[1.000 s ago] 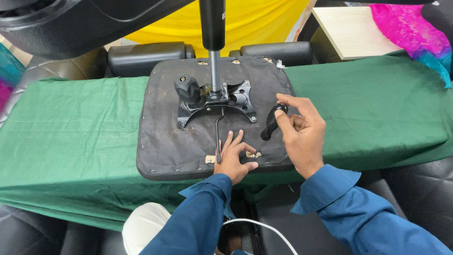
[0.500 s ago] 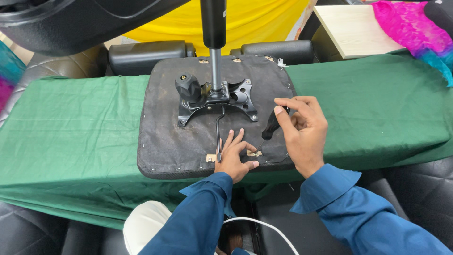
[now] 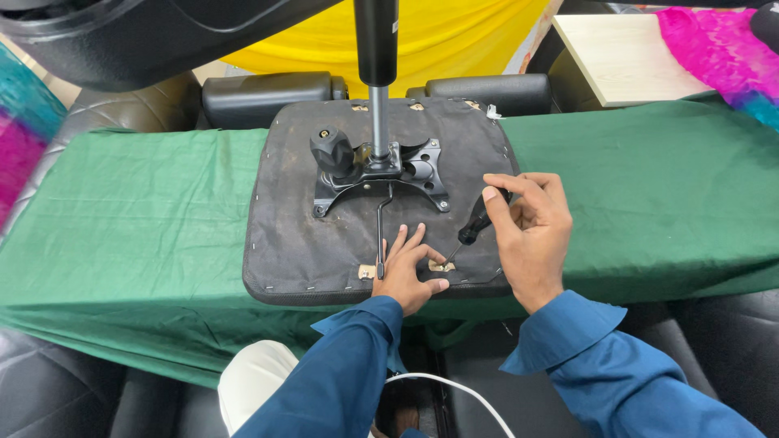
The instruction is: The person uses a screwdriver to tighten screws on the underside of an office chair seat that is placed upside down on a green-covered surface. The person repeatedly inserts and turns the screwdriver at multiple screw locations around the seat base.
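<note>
Black plastic fills my right hand [image 3: 531,235]: the fingers are curled shut around the handle of a screwdriver [image 3: 473,231], whose thin shaft slants down and left to a small tan bracket [image 3: 441,265] near the front edge of the seat pad [image 3: 292,235]. My left hand [image 3: 408,272] lies flat and open on the pad just beside that bracket, fingers spread, thumb pointing right toward the tip; it holds nothing. A second tan bracket [image 3: 367,272] sits just left of this hand.

I see the seat pad lying underside up, dark and worn, stapled along its edges. Bolted at its middle is a black metal plate [image 3: 406,170] with a round knob [image 3: 331,150] on its left and a thin lever [image 3: 380,235] running down toward my left hand. A grey post [image 3: 376,122] rises from the plate toward the camera.

The pad rests on a green cloth [image 3: 122,227] spread over the counter. Two black armrests [image 3: 260,97] lie behind the pad, yellow fabric [image 3: 454,40] beyond them, and a pale board [image 3: 625,57] at the upper right.
</note>
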